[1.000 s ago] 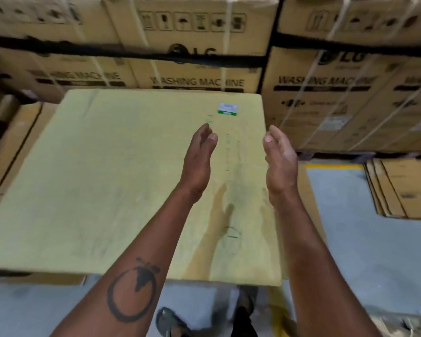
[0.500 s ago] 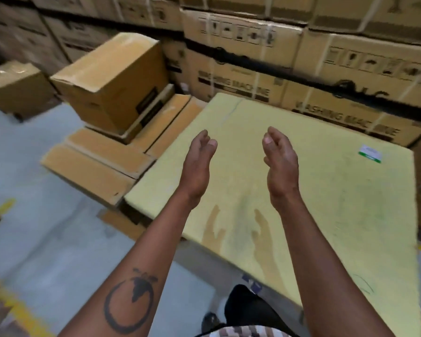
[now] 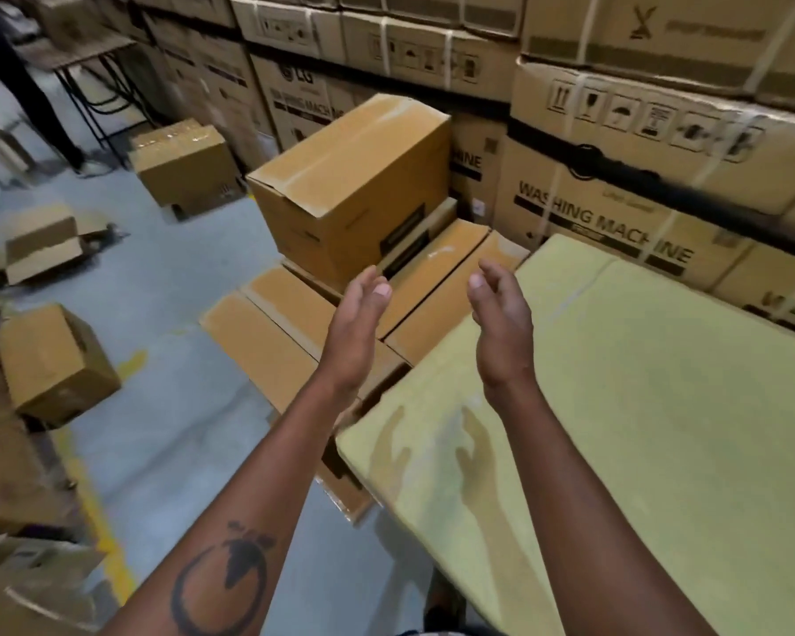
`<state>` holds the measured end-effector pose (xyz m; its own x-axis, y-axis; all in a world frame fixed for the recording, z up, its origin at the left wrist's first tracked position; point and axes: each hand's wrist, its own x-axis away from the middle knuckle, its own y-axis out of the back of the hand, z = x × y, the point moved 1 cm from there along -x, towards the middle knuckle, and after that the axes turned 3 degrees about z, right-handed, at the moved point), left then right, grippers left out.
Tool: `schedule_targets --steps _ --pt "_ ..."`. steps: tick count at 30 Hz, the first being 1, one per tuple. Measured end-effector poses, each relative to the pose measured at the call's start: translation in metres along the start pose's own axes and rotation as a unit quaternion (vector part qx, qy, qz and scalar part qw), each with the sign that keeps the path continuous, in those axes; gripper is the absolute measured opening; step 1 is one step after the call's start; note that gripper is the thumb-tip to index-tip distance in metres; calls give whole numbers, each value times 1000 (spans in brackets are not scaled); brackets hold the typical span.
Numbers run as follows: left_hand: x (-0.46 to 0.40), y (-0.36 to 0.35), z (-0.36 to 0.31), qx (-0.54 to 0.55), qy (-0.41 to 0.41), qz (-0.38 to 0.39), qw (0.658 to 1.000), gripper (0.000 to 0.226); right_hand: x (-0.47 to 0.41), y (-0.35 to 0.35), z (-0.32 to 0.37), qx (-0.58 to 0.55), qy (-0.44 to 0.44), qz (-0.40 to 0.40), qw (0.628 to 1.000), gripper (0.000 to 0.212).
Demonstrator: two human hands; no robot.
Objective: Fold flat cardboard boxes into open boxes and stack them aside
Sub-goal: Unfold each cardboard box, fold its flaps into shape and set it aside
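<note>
Nearest the camera, two bare forearms reach forward. The left hand (image 3: 356, 325) and the right hand (image 3: 501, 328) are raised with palms facing each other, fingers loosely extended and slightly curled, holding nothing and apart from one another. Their shadows fall on the yellow-green worktop (image 3: 639, 429) below and to the right, which carries nothing in view.

Just beyond the hands, to the left of the worktop edge, a stack of flat cardboard boxes (image 3: 271, 342) lies on the floor, with more flats (image 3: 441, 273) alongside. These are the pieces to be folded. Judging by their look, each sheet is light but broad, stiff across the panels and willing to bend only at its creases; the surface is dry and should not slip. Taking one by two opposite long edges, with the hands wide apart, would keep it from flopping or buckling.

On top of the flats stands an assembled box (image 3: 354, 185) with its flaps closed. Farther out, smaller boxes (image 3: 180, 167) sit scattered on the grey floor, and strapped washing machine cartons (image 3: 616, 185) form the back wall.
</note>
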<state>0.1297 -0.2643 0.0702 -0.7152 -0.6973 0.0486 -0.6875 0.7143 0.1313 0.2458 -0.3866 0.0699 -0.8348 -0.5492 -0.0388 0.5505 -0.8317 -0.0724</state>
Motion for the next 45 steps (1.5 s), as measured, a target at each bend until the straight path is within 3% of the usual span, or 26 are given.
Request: schedule_targets --steps 11,15,20,23,25,29,33,39,42,45 --pt "-167 99 4 12 -17 -24 1000 61 -120 -109 -23 -2 -42 -9 999 49" --pt "-241 150 16 18 -10 -17 1000 49 -165 -167 -40 3 -61 -34 998 49" --pt "-346 222 31 -8 9 12 1000 53 -239 -245 -63 25 -99 -91 991 58" --pt "-413 254 50 -48 23 12 998 50 -289 -283 -85 46 -126 -123 983 64" --pt "-454 271 69 -93 12 -5 996 60 -317 -305 -102 59 -140 -135 979 67" --pt "-519 303 102 -252 3 -79 965 66 -360 -337 -138 92 -179 -145 969 89" --pt "-554 324 125 -292 75 -63 951 93 -383 -347 -169 105 -231 -162 953 110" --pt "-561 323 135 -292 102 -43 950 104 -392 -353 -184 48 -264 -180 946 104" --pt "-557 328 131 -252 124 -24 959 77 -387 -345 -183 45 -253 -177 950 103" --pt "-542 320 130 -220 127 -15 967 87 -381 -326 -178 65 -243 -171 953 102"
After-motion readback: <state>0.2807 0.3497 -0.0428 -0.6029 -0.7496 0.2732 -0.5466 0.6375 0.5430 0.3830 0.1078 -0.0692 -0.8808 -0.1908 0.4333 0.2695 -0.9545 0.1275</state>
